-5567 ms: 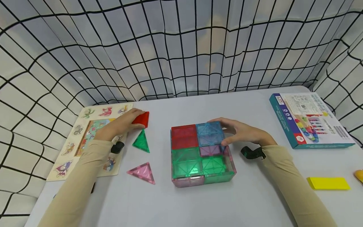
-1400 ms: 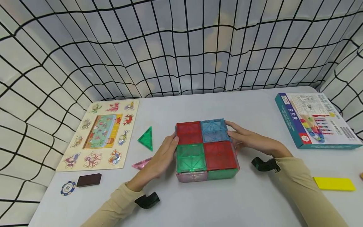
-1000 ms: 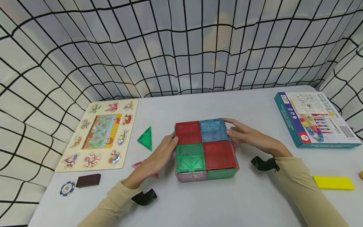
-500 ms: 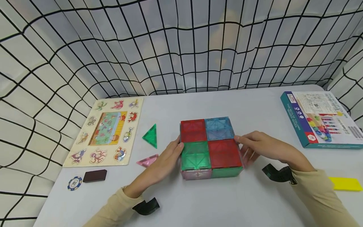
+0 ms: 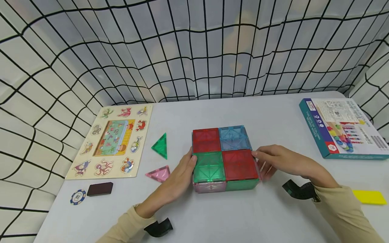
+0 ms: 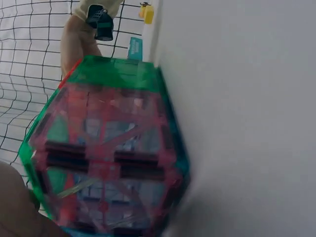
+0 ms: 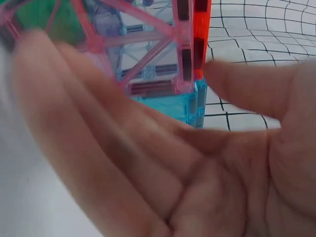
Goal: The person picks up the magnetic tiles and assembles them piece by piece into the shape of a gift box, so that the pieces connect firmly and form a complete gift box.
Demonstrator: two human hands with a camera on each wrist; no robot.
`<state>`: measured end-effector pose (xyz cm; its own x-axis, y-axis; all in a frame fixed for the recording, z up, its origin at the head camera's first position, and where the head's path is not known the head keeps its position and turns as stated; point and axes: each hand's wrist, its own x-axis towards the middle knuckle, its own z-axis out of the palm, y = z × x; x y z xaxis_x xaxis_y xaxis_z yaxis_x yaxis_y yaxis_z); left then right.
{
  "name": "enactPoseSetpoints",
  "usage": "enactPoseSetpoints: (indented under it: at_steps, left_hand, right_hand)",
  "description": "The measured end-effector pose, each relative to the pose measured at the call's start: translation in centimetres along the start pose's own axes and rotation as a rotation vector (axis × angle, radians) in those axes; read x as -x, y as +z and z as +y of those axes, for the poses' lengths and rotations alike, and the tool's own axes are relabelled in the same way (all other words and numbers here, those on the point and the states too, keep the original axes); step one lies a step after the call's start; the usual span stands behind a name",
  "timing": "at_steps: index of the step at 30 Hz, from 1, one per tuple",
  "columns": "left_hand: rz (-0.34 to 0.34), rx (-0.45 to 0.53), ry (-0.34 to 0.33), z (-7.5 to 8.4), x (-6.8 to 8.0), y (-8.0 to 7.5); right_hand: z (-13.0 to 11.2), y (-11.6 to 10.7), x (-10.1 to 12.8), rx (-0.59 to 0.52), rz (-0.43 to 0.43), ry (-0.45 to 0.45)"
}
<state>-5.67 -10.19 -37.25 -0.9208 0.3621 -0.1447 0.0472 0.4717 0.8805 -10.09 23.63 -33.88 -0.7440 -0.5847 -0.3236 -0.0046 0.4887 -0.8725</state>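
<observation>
On the white table stands a low box of see-through magnetic tiles (image 5: 209, 168), topped by two red squares, a green one and a blue one. My left hand (image 5: 177, 177) lies against its left side, fingers straight and thumb by the green tile's edge. On the right, my right hand (image 5: 284, 162) has its thumb at the edge of the nearer red tile (image 5: 239, 164). In the right wrist view its fingers (image 7: 94, 128) extend loosely along the pink side wall (image 7: 133, 39). The left wrist view shows the box's pink wall (image 6: 103, 128), blurred.
Left of the box lie a green triangle tile (image 5: 161, 146) and a pink one (image 5: 159, 173). Farther left are an animal puzzle board (image 5: 138, 126), a dark brown block (image 5: 99, 189) and a poker chip (image 5: 78, 197). A cardboard box (image 5: 343, 128) and a yellow block (image 5: 369, 197) sit right.
My left hand brought the red tile from beside the puzzle board; it now covers the box's near right opening. My right hand slid from the blue tile nearer along the right side.
</observation>
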Motion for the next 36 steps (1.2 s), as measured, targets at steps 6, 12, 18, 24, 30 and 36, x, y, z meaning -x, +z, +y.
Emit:
enactPoseSetpoints:
  at_steps: [6, 12, 18, 24, 30, 36]
  left_hand:
    - [-0.008, -0.187, -0.059, 2.1, -1.3, -2.4]
    - [-0.033, -0.424, 0.183, 6.5, -4.2, -4.2]
    - [-0.326, -0.662, 0.374, 8.2, -7.7, -2.3]
    - [-0.456, -0.844, 0.428, 8.2, -9.0, -0.7]
    - [-0.46, -0.92, 0.434, 8.3, -9.0, -0.3]
    - [-0.452, -0.929, 0.431, 8.1, -8.8, -0.3]
  right_hand:
    - [0.1, -0.4, -1.5, 0.094, 0.188, -0.028]
    - [1.2, -0.8, -3.6, -0.062, 0.172, -0.036]
    - [2.3, 0.0, -4.4, -0.127, 0.168, -0.073]
    - [2.6, 0.9, -5.1, -0.127, 0.199, -0.184]
    - [2.9, 0.8, -5.1, -0.125, 0.22, -0.224]
    - [2.8, 0.7, -5.1, -0.108, 0.213, -0.214]
